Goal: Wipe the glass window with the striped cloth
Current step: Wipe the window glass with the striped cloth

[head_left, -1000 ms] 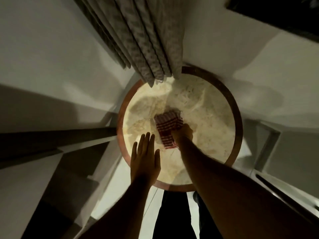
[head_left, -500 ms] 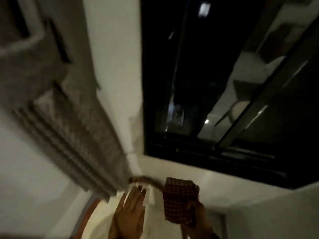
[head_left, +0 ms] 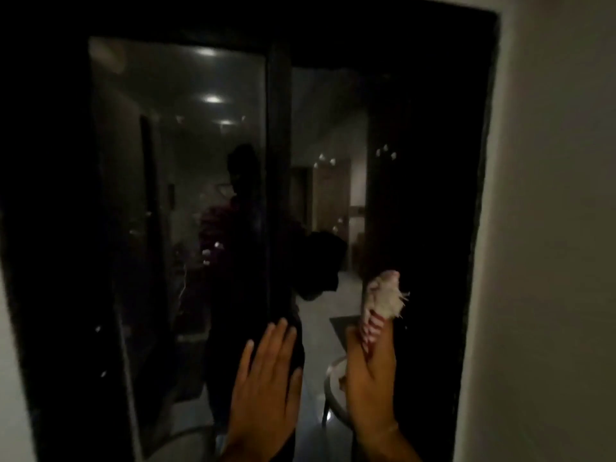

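A dark glass window point(head_left: 186, 181) in a black frame fills the view and reflects the room and a person's silhouette. My right hand point(head_left: 368, 371) is raised in front of the right pane and grips the red-and-white striped cloth point(head_left: 383, 298), whose bunched top end sticks up above the fingers against the glass. My left hand point(head_left: 266, 378) is flat and open, fingers spread, in front of the black centre bar point(head_left: 278, 181) of the window. Whether either hand touches the glass is unclear in the blur.
A pale wall point(head_left: 550, 228) borders the window on the right, and a strip of wall point(head_left: 10, 378) shows at the lower left. The right pane reflects a round table's rim point(head_left: 330, 385) and several ceiling lights.
The view swung up from the round table to face the window. My right hand lifted the striped cloth off the table up to the right pane. My left hand rose beside it.
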`<state>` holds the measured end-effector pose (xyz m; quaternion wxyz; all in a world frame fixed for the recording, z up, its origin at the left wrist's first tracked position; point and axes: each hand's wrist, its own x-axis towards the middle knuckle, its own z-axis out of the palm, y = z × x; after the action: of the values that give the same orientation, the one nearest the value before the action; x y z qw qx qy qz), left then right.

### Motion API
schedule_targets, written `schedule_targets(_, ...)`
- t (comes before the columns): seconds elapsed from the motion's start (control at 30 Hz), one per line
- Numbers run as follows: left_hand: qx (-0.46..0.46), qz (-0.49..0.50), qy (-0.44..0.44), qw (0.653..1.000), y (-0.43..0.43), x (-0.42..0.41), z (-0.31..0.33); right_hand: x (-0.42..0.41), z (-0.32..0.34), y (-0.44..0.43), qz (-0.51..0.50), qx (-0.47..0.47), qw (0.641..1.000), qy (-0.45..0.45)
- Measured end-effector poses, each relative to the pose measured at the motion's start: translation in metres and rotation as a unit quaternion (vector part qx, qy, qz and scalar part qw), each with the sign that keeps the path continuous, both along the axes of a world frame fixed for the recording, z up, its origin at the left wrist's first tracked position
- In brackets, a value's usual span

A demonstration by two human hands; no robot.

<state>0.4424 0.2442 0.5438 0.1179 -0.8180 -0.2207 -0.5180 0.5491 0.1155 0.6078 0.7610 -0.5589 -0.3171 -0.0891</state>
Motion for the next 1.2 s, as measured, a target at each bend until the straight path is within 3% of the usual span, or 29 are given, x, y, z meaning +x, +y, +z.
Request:
schedule_targets(0.1,-0.052,-0.004,-0.048,0.997,0.014,0.042,0.100,0.038,0.068,0.037,-0.021,-0.041,0.989,-0.142)
schedule_targets(0.2,-0.031,0.006,-0.076,0.997,0.032,0.066,0.158,0.067,0.117,0.069,-0.051,-0.129,0.958,-0.250)
schedule_targets(0.27,-0.022,0.004,-0.080,0.997,0.044,0.082,0.189,0.085,0.133,0.097,-0.078,-0.167,0.913,-0.363)
schedule_targets(0.37,-0.013,0.017,-0.077,0.997,0.056,0.095,0.198,0.105,0.105,0.123,-0.133,-0.233,0.836,-0.478)
schedule_targets(0.5,0.044,0.051,-0.065,0.996,0.073,0.102,0.187,0.133,0.025,0.135,-0.191,-0.235,0.787,-0.538)
schedule_targets(0.6,0.077,0.069,-0.065,0.993,0.083,0.105,0.182,0.146,0.021,0.140,-0.222,-0.217,0.747,-0.587)
schedule_targets(0.77,0.093,0.046,-0.080,0.991,0.085,0.106,0.179,0.127,0.152,0.157,-0.246,-0.169,0.777,-0.554)
schedule_targets(0.93,0.077,0.043,-0.073,0.993,0.081,0.105,0.180,0.121,0.296,0.162,-0.262,-0.111,0.775,-0.565)
schedule_targets(1.07,0.087,0.047,-0.067,0.993,0.083,0.104,0.181,0.167,0.342,0.145,-0.303,-0.114,0.770,-0.551)
schedule_targets(1.2,0.090,0.060,-0.070,0.992,0.079,0.104,0.184,0.217,0.358,0.116,-0.333,-0.117,0.822,-0.446)
